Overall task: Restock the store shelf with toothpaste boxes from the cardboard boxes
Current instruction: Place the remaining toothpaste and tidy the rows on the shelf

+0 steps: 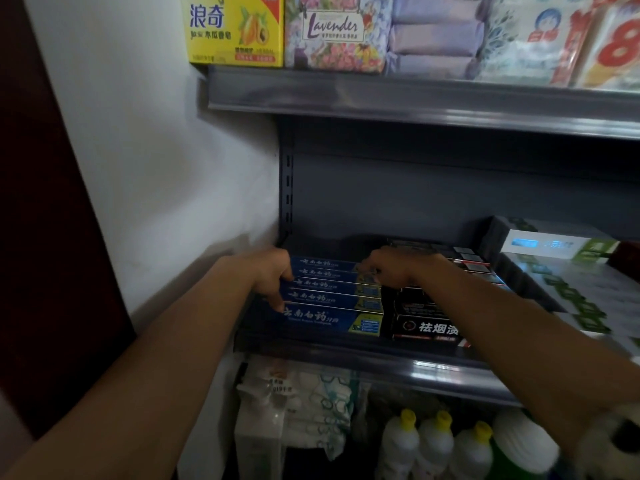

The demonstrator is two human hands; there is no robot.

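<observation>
Head view. The left hand (273, 275) sits at the left end of the row of blue toothpaste boxes (332, 292), with its fingers (277, 301) curled down over the box ends, gripping them. The right hand (394, 266) sits at the right end of the same row, fingers bent over the top edges of the rear boxes and gripping them from that side. Both bare forearms reach in from the lower corners of the frame.

The blue toothpaste boxes lie lengthwise on the middle shelf (346, 348), packed one behind another at the shelf's left end, next to the white wall (156, 168). The front box faces outward with white lettering. Just beside them to the right stands a row of black toothpaste boxes (429, 323), touching or nearly touching the blue row. Further right lie white and green boxes (561, 247), stacked.

The upper shelf (415, 98) carries a yellow soap box (235, 29), a floral Lavender pack (336, 32) and tissue packs (540, 39). Below the middle shelf stand white bottles with yellow caps (436, 441) and a plastic-wrapped package (304, 403).
</observation>
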